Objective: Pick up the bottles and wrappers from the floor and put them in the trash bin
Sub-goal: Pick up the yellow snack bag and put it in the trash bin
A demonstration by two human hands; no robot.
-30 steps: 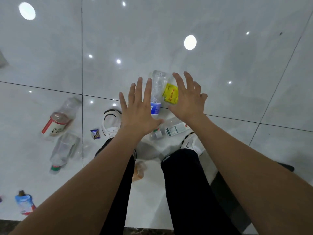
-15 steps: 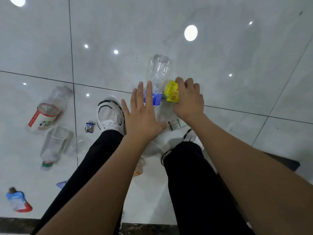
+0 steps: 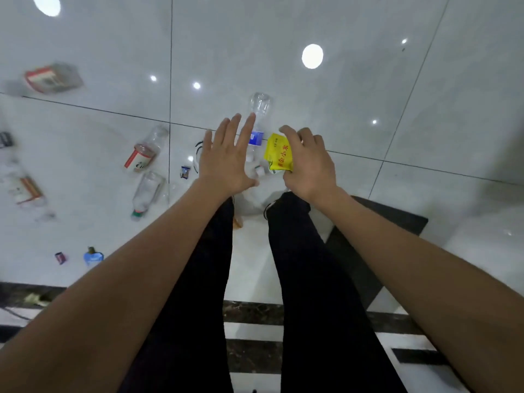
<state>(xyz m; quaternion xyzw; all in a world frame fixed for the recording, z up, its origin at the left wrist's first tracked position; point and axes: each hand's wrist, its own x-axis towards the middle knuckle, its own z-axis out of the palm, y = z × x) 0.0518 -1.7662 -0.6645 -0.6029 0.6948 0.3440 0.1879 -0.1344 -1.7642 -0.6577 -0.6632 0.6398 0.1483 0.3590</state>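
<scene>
Centre frame: the right hand [image 3: 309,163], spread a second ago, now grips the yellow wrapper [image 3: 279,154] off the floor [image 3: 368,89]. The left hand [image 3: 226,160] hovers flat, empty. Bottles [image 3: 259,107] remain.

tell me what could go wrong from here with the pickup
The right hand grips the crumpled yellow wrapper by one side, so it may slip out. The open left hand hovers over the clear plastic bottle with a blue label; on the glossy tile floor it could roll when nudged.
</scene>
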